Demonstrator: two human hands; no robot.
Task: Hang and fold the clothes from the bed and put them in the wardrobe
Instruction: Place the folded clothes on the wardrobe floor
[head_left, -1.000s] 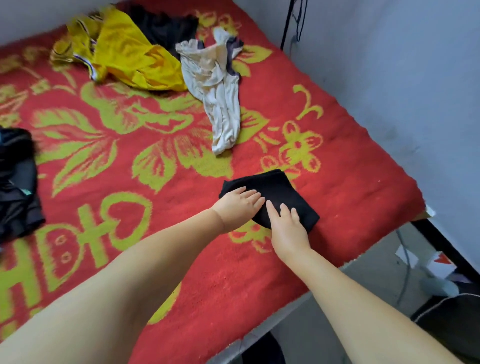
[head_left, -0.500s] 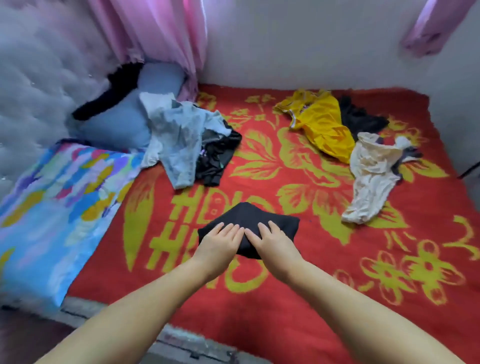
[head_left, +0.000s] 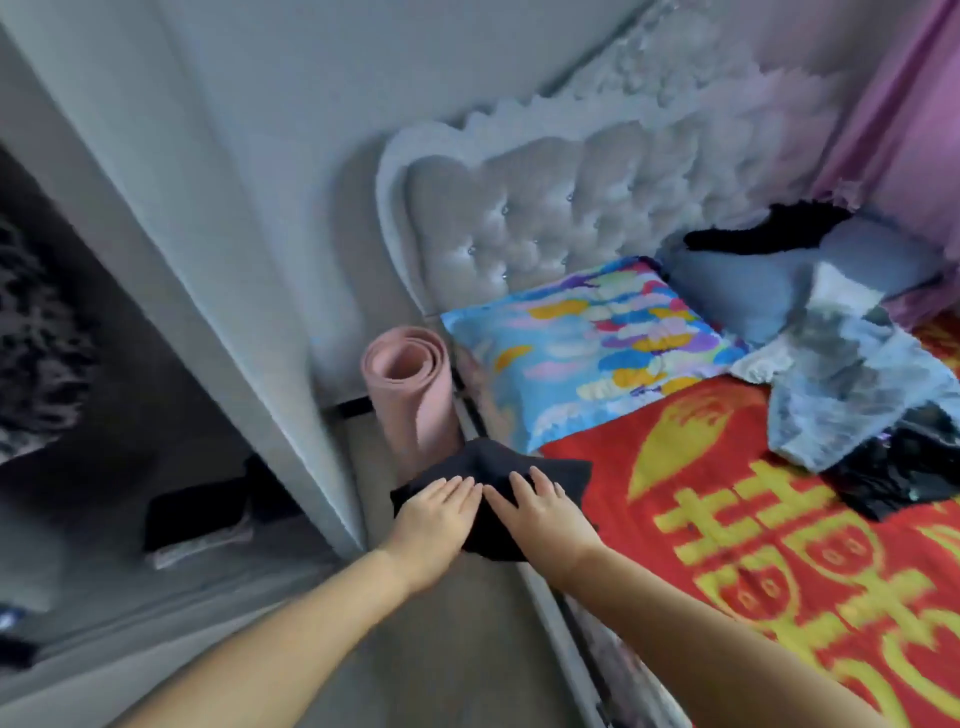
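Both hands lie side by side on a folded black garment (head_left: 491, 486), fingers straight and together, palms down. The left hand (head_left: 434, 512) covers its left part, the right hand (head_left: 540, 506) its right part, their forefingers almost touching; whether thumbs curl beneath the cloth cannot be told. The garment is a soft, matt, roughly square bundle, held over the gap between bed and wardrobe, its far right corner above the edge of the bed.

Just beyond it stands a rolled pink foam mat (head_left: 410, 384), upright on the floor, its spiral end showing. To the right lies the bed (head_left: 727, 545), covered by a plush red blanket with large yellow Chinese-style characters, blurred and hard to read. On the far part rests a pillow (head_left: 587, 343) printed with bright blue, yellow and purple patches, and behind it a pale, button-tufted headboard (head_left: 545, 208) with a scalloped edge. Farther right a crumpled grey-blue garment (head_left: 852, 374) lies across a black one (head_left: 898, 478).

On the left the open wardrobe (head_left: 218, 291) shows a dark interior, with folded dark clothes (head_left: 197, 514) stacked on a shelf.
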